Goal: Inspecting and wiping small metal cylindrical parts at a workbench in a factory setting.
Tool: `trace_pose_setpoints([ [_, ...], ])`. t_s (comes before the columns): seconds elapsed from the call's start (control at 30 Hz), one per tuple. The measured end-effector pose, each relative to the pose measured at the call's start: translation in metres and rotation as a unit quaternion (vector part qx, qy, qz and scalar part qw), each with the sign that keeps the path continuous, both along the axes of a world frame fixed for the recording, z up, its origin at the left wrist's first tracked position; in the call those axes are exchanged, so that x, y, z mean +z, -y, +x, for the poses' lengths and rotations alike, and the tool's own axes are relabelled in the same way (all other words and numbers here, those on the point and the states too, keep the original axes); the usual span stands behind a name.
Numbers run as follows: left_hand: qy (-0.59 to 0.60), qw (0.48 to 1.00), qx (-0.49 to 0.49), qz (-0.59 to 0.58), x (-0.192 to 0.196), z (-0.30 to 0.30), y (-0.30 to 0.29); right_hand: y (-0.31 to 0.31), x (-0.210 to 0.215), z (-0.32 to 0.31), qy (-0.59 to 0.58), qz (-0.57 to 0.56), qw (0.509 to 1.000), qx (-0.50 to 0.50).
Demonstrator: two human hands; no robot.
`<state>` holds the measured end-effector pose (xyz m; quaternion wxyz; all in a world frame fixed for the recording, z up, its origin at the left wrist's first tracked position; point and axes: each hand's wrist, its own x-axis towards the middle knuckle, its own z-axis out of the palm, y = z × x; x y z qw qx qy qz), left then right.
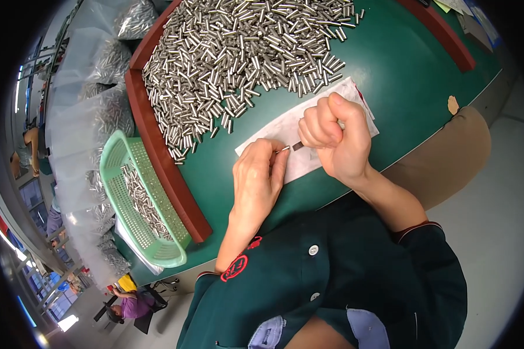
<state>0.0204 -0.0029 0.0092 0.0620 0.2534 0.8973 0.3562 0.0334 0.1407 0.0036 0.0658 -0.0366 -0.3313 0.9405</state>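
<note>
My left hand [255, 174] is closed in a pinch, with a small metal pin [284, 149] between thumb and fingertips. Just to its right, my right hand [340, 134] is curled into a fist around a dark, narrow tool whose flat tip [297, 146] sticks out toward the pin. A small gap seems to part tip and pin. The rest of the tool is hidden in the fist. Both hands are over a white paper sheet [302, 166] on the green tabletop. Beyond them spreads a large heap of shiny metal pins [239, 52].
Dark red rails [166, 157] border the work area at left, with another rail [445, 38] at far right. Outside the left rail stands a green perforated basket [119, 198] holding pins. Clear bags [108, 64] of metal parts line the left. A brown stool seat [448, 157] is at right.
</note>
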Motion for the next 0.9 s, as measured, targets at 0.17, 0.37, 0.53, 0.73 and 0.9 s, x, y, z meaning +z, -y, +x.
trace_pose_setpoints([
  [0.17,0.001,1.0,-0.001,0.0,-0.001,-0.001,0.001,0.005,0.0,-0.002,0.006,0.031,0.999,-0.008],
  [0.37,-0.002,1.0,-0.001,0.007,-0.001,-0.001,0.0,0.006,0.004,-0.003,0.016,0.033,0.999,-0.002],
  [0.53,0.0,1.0,-0.002,0.008,-0.002,-0.001,0.0,0.006,0.004,-0.003,0.012,0.035,0.999,-0.004],
  [0.73,0.016,1.0,0.019,0.018,-0.002,0.0,0.0,0.013,0.005,-0.002,-0.002,0.069,0.997,-0.02],
  [0.9,-0.002,0.998,0.019,0.052,-0.007,-0.001,-0.001,0.018,0.011,0.002,-0.073,0.152,0.986,-0.012],
])
